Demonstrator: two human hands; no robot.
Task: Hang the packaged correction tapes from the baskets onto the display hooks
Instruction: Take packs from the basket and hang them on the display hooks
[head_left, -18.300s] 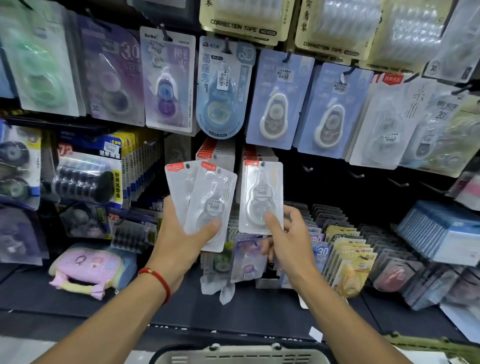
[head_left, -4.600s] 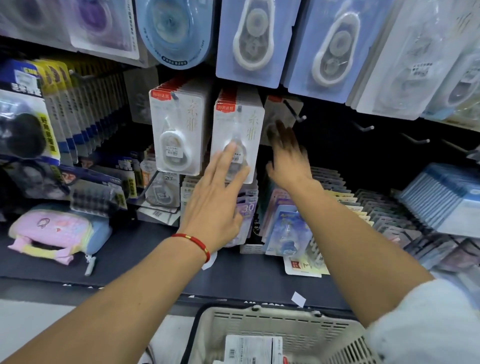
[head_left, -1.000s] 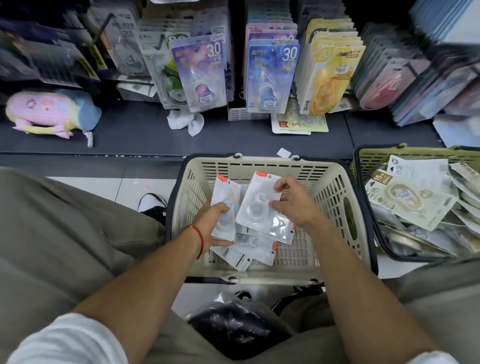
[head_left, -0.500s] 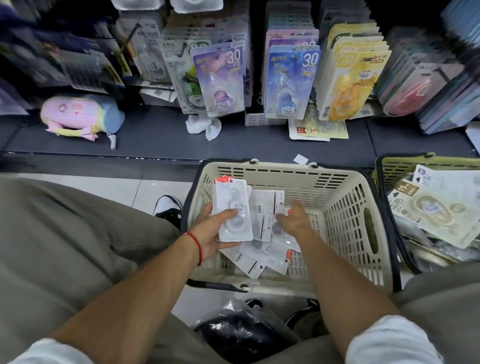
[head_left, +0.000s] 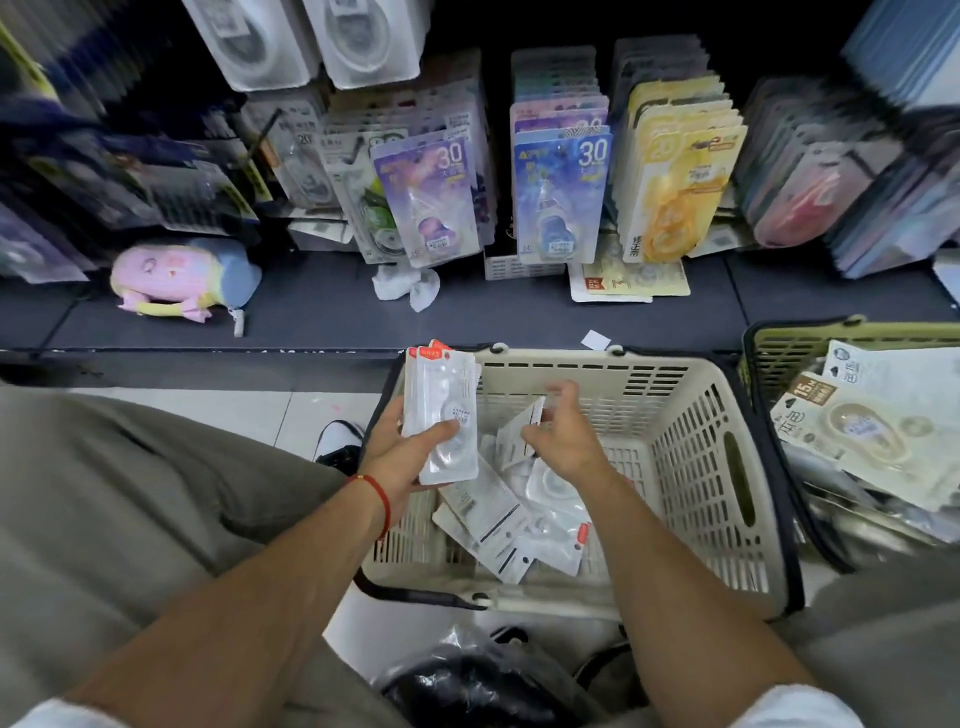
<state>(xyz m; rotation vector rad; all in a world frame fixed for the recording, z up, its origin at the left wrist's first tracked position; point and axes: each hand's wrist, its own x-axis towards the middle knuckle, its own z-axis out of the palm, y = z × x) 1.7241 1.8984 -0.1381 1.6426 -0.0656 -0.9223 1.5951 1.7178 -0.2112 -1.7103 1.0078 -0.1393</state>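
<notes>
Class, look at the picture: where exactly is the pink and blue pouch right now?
In the head view, the pink and blue pouch lies on the dark shelf at the left, left of the crumpled white tissue and far from the cream basket.

Between your left fingers (head_left: 451, 427) sit clear packets (head_left: 445, 410) with red tabs; beneath your right fingers (head_left: 563, 395), a cream slotted basket (head_left: 691, 447) with a black rim; your left wrist wears a red cord (head_left: 378, 493).

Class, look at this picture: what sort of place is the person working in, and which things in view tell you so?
Most likely a stationery shop aisle. Packaged correction tapes stand in rows on a dark shelf, and two shopping baskets, cream and green, hold more packs. The left hand holds several; the right hand picks another.
</notes>
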